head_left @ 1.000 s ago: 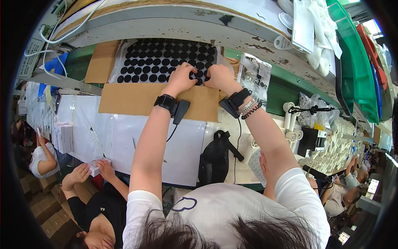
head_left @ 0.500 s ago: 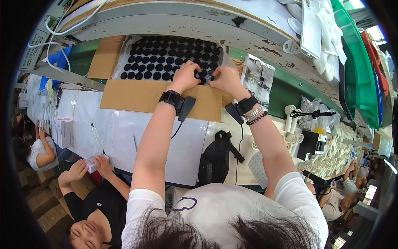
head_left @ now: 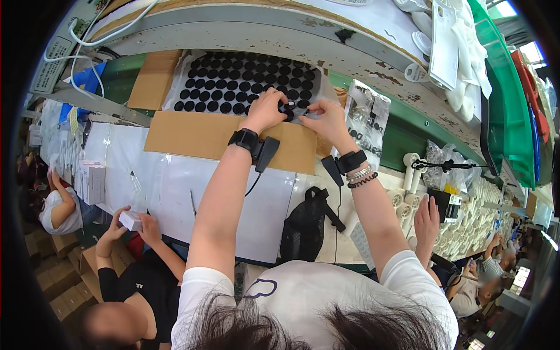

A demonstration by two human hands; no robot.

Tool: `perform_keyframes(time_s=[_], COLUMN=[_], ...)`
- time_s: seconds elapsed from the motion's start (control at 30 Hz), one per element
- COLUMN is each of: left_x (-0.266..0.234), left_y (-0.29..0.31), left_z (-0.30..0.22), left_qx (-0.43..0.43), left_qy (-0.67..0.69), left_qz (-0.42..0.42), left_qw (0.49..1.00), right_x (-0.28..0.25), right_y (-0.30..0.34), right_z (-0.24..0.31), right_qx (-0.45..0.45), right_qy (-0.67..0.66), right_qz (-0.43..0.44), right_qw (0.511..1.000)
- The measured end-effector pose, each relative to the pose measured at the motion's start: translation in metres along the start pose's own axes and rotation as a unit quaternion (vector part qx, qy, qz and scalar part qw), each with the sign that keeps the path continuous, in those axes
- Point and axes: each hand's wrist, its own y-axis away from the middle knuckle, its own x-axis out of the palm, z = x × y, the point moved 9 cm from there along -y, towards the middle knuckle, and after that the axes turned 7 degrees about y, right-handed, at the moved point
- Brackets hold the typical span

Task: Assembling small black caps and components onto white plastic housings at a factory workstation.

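hands: both are at the near right part of an open cardboard box (head_left: 198,138). the left hand (head_left: 267,111) is bent over the contents, its fingers curled and partly open, the tips at a dark round piece (head_left: 289,115); whether they grip it or only touch it cannot be told. the right hand (head_left: 324,118) is just beside, apart from the left, thumb and forefinger brought near each other with a narrow gap; whether anything small is held between them cannot be told.

work items: black discs (head_left: 217,94) lie in close rows on a pale lining inside the box. the near flap is folded out toward the person, beneath both wrists; another flap stands out at the left.

worn items: a black wristband (head_left: 245,139) on the left wrist, a second black strap (head_left: 353,159) on the right, with bracelets (head_left: 360,175) just below it.

surroundings: on the desk (head_left: 326,256), a black mesh bag (head_left: 303,228) lies between the forearms. a clear bag (head_left: 366,119) with dark contents is right of the box. white cylinders (head_left: 412,172) stand farther right. at lower left, a co-worker in a black top holds a small white box (head_left: 130,220) in both hands.
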Motion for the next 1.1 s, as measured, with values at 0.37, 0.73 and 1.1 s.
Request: perform_keyframes(time_s=[0.37, 0.73, 1.1], left_x=[0.002, 0.004, 0.002], left_y=[-0.007, -0.002, -0.005], left_z=[0.008, 0.005, 0.005], left_qx=[0.010, 0.007, 0.076], left_qy=[0.010, 0.015, 0.033], left_qz=[-0.003, 0.001, -0.007], left_qw=[1.000, 1.000, 0.997], right_x=[-0.008, -0.005, -0.075], right_y=[0.009, 0.025, 0.107], right_z=[-0.004, -0.025, -0.038], right_qx=[0.011, 0.017, 0.067], right_qy=[-0.079, -0.167, -0.437], right_qz=[-0.039, -0.087, -0.128], right_qw=[0.996, 0.982, 0.888])
